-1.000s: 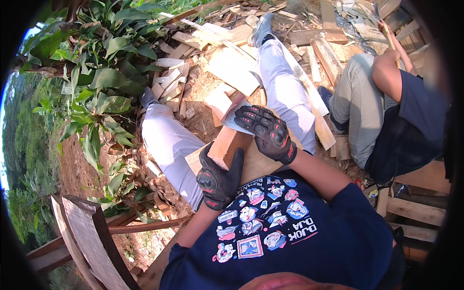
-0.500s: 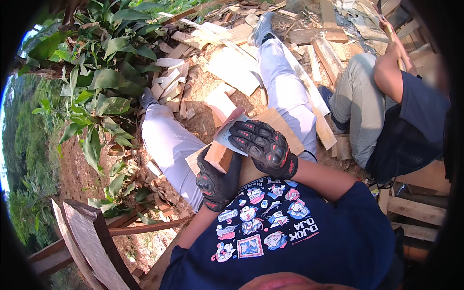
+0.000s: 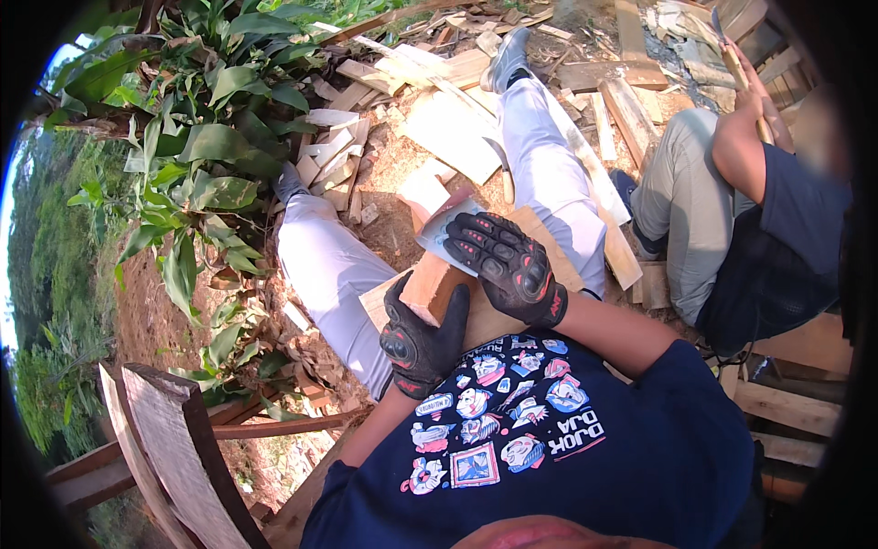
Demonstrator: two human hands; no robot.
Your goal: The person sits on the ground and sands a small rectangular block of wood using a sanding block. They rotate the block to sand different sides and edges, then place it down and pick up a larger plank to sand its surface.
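Note:
Both my hands wear black gloves with red marks. My left hand (image 3: 413, 346) is wrapped round the near end of a wooden block (image 3: 432, 289), thumb on one side. With its fingers lying across it, my right hand (image 3: 508, 267) presses a bent sheet of sandpaper (image 3: 443, 227) onto the block; the sheet has a pale back and a reddish edge. Pale wood (image 3: 422, 194) shows beyond the sheet, seemingly the block's far part. Under the hands, a flat board (image 3: 546, 240) rests across my lap. The sandpaper's underside is mostly hidden.
Wood offcuts (image 3: 337, 151) and planks (image 3: 628, 112) litter the ground between and past my legs. A knife (image 3: 507, 181) lies beside my right leg. Close on the right sits another person (image 3: 794, 220) holding a long-handled tool. Leafy plants (image 3: 210, 146) and upright timber (image 3: 174, 430) stand left.
The whole view has shifted slightly. My right hand and the sandpaper have slid a little along the block, uncovering more of its near end; my left thumb shows more clearly.

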